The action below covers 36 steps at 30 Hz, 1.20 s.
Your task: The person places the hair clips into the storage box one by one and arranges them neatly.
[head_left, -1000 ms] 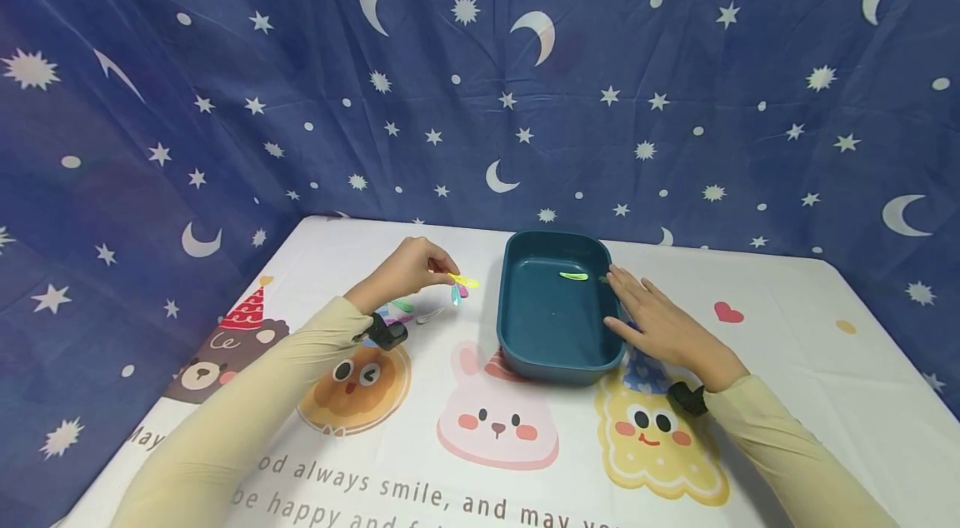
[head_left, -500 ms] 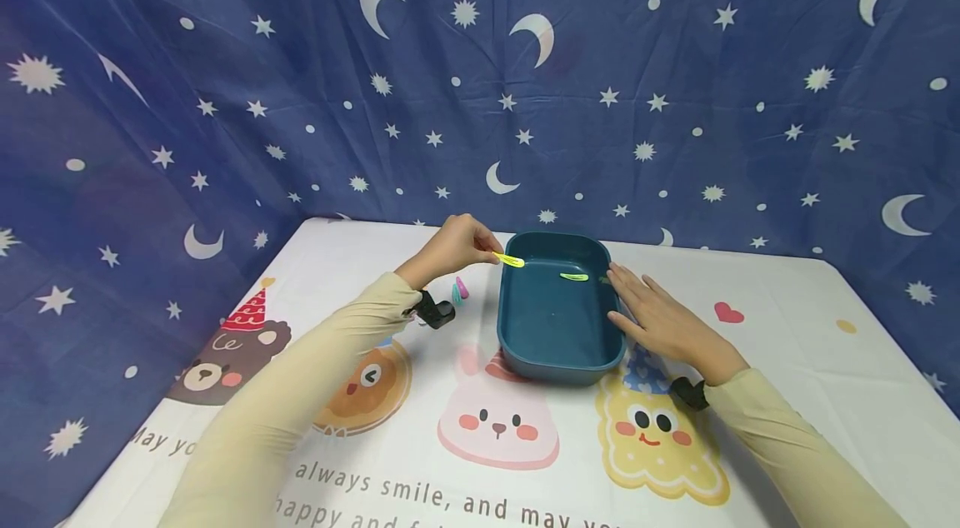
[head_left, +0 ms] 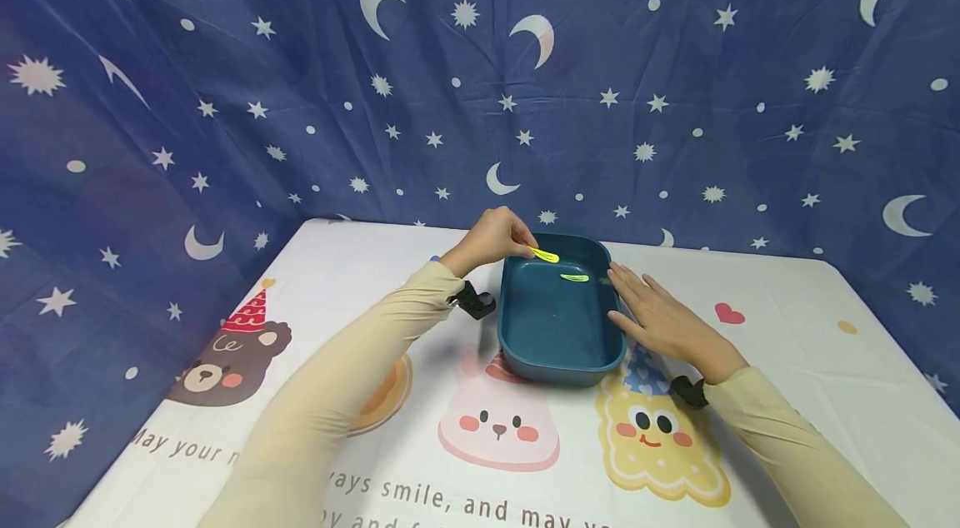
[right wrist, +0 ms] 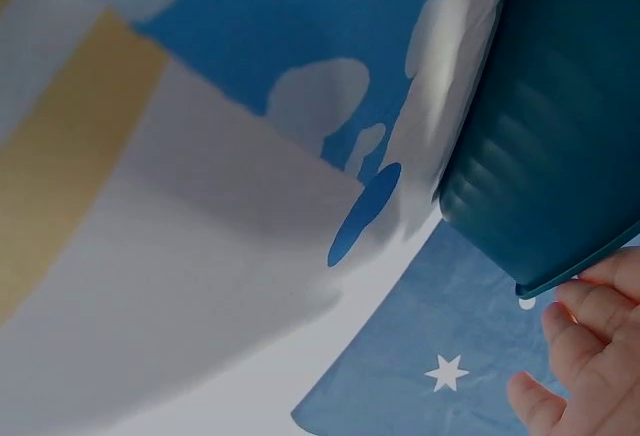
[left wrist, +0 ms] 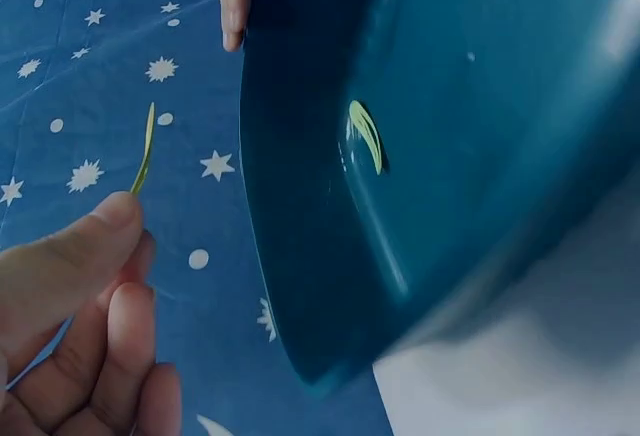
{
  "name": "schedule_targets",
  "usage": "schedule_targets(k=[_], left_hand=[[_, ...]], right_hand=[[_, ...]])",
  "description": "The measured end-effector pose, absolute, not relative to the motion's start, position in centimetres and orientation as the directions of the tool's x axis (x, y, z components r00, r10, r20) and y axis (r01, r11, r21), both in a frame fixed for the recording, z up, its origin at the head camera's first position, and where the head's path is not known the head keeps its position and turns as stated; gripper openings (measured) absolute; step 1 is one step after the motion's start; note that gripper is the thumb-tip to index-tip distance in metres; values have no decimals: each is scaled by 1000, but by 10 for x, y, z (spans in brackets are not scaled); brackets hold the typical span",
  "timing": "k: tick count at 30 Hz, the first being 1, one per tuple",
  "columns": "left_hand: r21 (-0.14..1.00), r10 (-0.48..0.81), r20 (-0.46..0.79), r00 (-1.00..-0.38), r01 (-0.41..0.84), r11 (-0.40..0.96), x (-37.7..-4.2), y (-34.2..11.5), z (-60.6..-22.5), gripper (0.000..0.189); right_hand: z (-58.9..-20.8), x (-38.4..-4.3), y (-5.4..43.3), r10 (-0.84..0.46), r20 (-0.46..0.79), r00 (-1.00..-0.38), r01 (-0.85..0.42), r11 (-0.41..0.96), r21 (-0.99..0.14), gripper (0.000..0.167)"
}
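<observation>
Between thumb and fingertips, my left hand (head_left: 495, 242) pinches a yellow hair clip (head_left: 546, 256) over the far left part of a dark teal bin (head_left: 558, 328). In the left wrist view the yellow clip sticks up edge-on from the pinch. A yellow-green hair clip (head_left: 574, 278) lies on the bin's floor toward the far end, also seen in the left wrist view. My right hand (head_left: 663, 320) rests its fingers on the bin's right rim, fingers extended. Its fingertips touch the rim in the right wrist view.
A white tablecloth (head_left: 810, 395) with printed cartoon animals covers the table. Behind it hangs a blue curtain (head_left: 420, 53) with moons and stars. The left forearm (head_left: 352, 395) hides the tabletop left of the bin, where clips lay in earlier frames.
My left hand has carried the yellow clip rightward, from beside several clips on the table to over the bin. The right hand and the bin stay in place.
</observation>
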State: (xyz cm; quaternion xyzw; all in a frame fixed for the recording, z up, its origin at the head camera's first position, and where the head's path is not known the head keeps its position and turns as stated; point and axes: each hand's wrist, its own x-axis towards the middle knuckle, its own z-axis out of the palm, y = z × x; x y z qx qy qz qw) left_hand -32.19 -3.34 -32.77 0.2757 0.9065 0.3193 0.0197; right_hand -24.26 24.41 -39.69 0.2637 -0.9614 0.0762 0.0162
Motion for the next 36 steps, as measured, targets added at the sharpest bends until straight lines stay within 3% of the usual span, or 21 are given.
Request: schedule_targets(k=[28,36], left_hand=[[601,481,79,-873,427,676,-345,21,-359,12],[526,485,50,-873,436,731,-345,30,-367,11]], right_hand=[[-400,-244,245,-495,68,-866,-500,853,-149,70],[-400,-244,244,-498,68,-865,-502,852,-151,69]])
